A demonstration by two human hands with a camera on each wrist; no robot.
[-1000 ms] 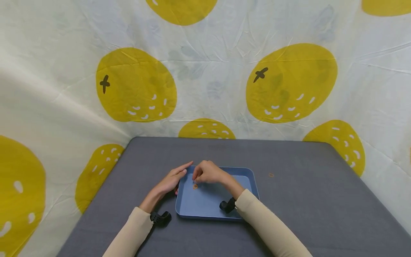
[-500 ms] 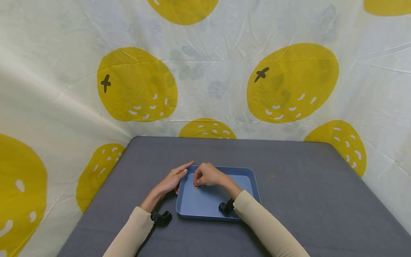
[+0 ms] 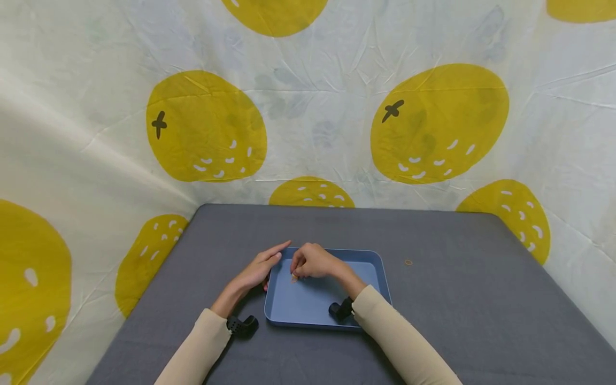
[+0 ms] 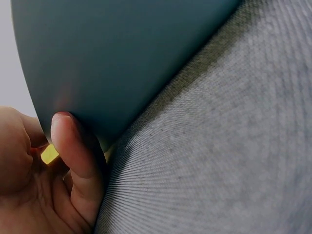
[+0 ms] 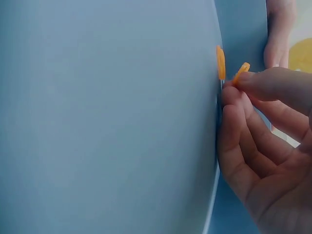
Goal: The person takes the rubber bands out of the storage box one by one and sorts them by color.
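gray table [image 3: 457,305] bears one blue tray [image 3: 308,313]. against its wall at nine o'clock rests the left hand [image 3: 257,271], fingers loosely extended. toward ten, inside, the right hand [image 3: 315,260] pinches a small orange ring [image 5: 242,71]; a second ring [image 5: 221,62] sits just beside the fingertips. they look light and bendy, best nipped by the edge. outside, at two, lies a third ring [image 3: 408,262]: three altogether. beyond hangs one yellow-patterned white curtain [image 3: 317,123].
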